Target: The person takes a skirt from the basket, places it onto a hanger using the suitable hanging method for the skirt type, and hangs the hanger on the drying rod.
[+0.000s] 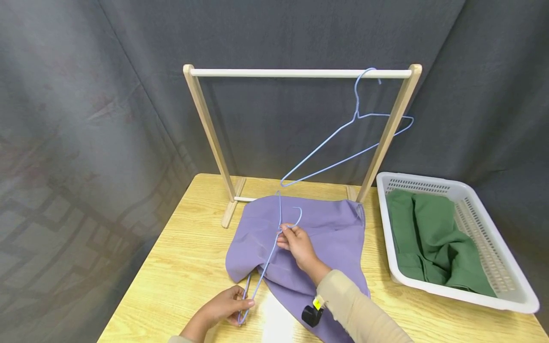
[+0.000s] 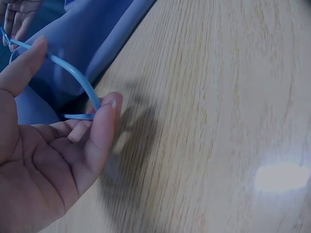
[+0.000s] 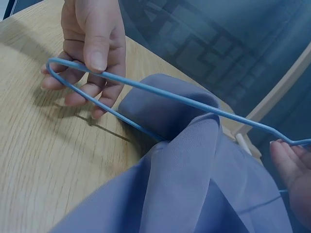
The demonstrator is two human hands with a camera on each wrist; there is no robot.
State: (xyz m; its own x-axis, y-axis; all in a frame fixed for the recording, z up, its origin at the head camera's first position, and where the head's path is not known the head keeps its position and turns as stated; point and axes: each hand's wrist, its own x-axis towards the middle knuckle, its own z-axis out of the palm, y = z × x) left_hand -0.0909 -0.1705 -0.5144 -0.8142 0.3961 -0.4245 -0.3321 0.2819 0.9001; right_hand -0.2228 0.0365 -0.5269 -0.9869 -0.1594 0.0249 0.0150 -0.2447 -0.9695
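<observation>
A blue wire hanger (image 1: 268,262) is held in both hands, its hook pointing away from me. My left hand (image 1: 225,307) holds the near corner, with the thumb on the upper wire and fingers around the lower one (image 2: 73,70). At the hanger's neck, just below the hook, my right hand (image 1: 298,245) pinches the wire. A purple cloth (image 1: 330,238) is spread on the table under the hanger. In the right wrist view, a fold of the cloth (image 3: 187,160) lies between the two wires, over the lower wire (image 3: 126,119).
Behind the cloth stands a wooden rack (image 1: 210,128) with a white rod (image 1: 274,73). Another blue wire hanger (image 1: 317,147) hangs bare from the rod's right end. To the right, a white basket (image 1: 388,238) contains folded green cloth (image 1: 433,233).
</observation>
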